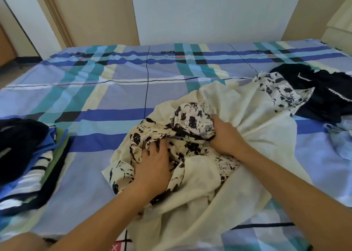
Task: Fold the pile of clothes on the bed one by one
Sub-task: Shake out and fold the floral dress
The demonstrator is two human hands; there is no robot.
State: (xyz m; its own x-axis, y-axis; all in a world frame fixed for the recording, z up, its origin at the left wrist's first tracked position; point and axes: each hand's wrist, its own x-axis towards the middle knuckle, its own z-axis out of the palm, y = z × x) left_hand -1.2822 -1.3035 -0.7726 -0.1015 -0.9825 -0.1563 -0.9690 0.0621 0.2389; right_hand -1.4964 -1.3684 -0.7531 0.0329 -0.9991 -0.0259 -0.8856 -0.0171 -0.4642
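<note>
A cream garment with black flower print (245,105) lies crumpled in the middle of the bed, its plain lining spread out to the right and toward me. My left hand (154,165) is buried in the bunched printed cloth, fingers curled into the folds. My right hand (226,134) grips a wad of the same printed cloth just to the right. A stack of folded clothes (28,155), dark and blue on top, sits at the left edge. Unfolded dark clothes (327,92) lie at the far right.
The bed carries a blue, teal and cream checked sheet (106,90). A pale blue garment (342,142) lies at the right edge. Walls and a door frame stand behind the bed, and a cream cabinet sits at the top right.
</note>
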